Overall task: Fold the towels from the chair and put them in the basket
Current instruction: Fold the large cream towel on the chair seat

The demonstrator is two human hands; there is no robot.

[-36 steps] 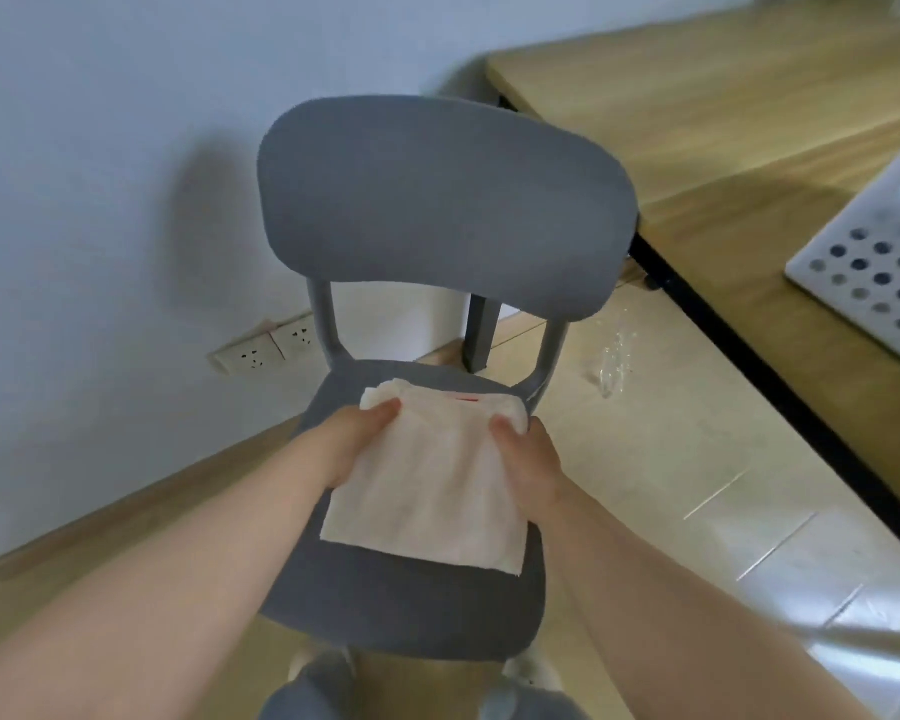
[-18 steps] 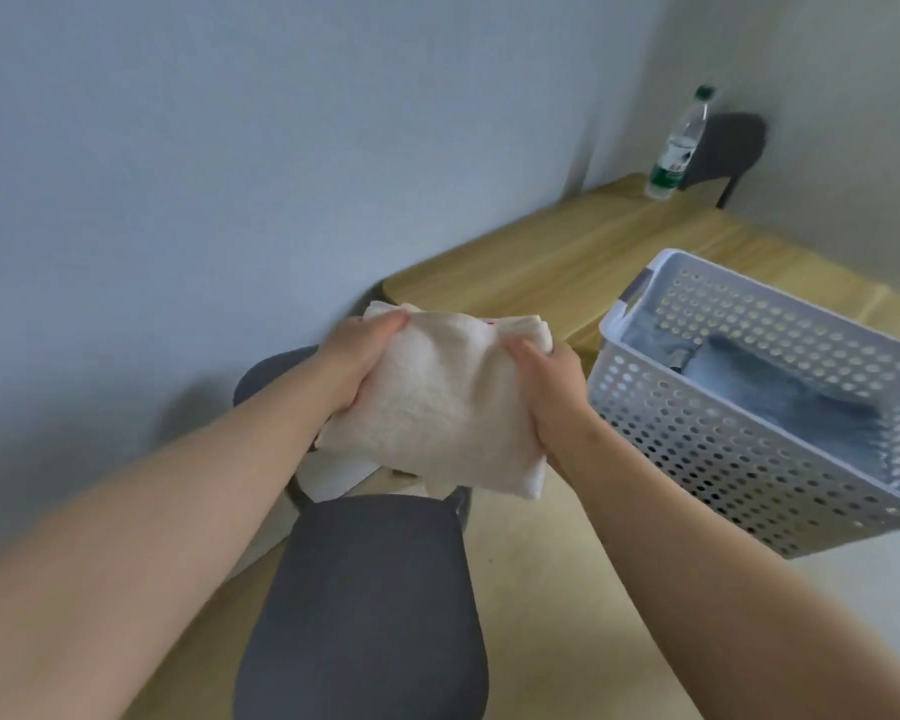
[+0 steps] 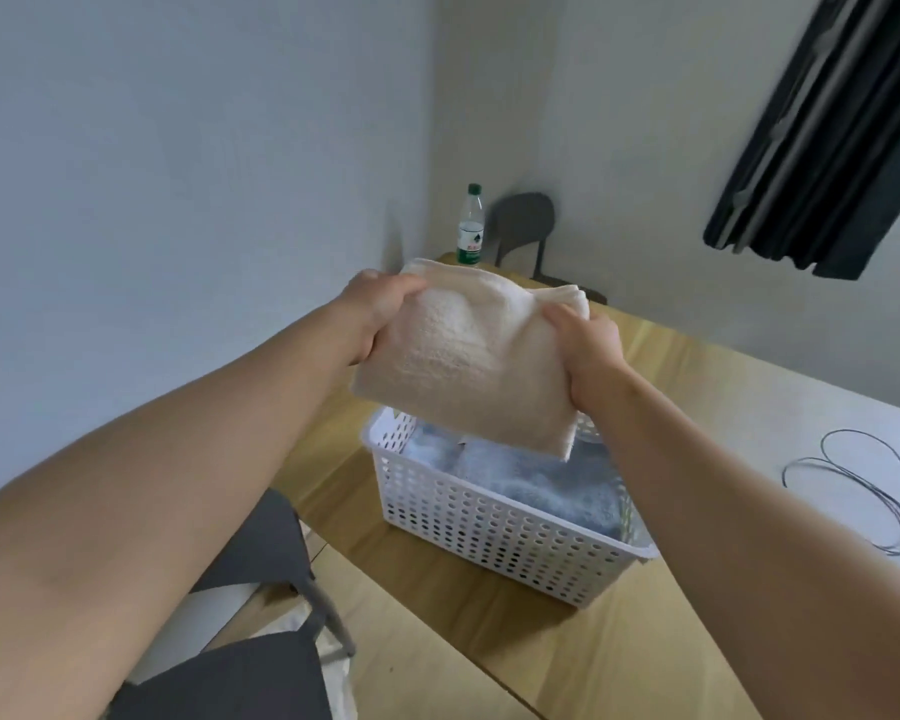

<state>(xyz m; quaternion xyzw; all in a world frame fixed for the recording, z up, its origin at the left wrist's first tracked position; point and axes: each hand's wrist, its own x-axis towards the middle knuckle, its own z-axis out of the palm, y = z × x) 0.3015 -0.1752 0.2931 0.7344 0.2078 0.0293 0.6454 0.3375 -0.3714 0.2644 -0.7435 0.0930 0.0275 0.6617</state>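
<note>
A folded cream towel (image 3: pixel 468 356) hangs in the air above the white perforated basket (image 3: pixel 494 532), which stands on the wooden table. My left hand (image 3: pixel 375 314) grips the towel's upper left corner. My right hand (image 3: pixel 588 350) grips its right edge. Inside the basket lies a folded blue-grey towel (image 3: pixel 536 480), partly hidden by the cream one. The grey chair (image 3: pixel 245 615) is at the lower left, and the visible part of its seat holds no towel.
The wooden table (image 3: pixel 697 387) runs along the wall. A plastic bottle with a green cap (image 3: pixel 470 226) stands at its far end, with a second grey chair (image 3: pixel 523 220) behind. A thin black cable (image 3: pixel 863 485) loops at the right. A dark curtain (image 3: pixel 832 127) hangs at the upper right.
Both hands lifted the folded cream towel off the chair seat and carried it right, to above the basket. The view swung from the chair to the table.
</note>
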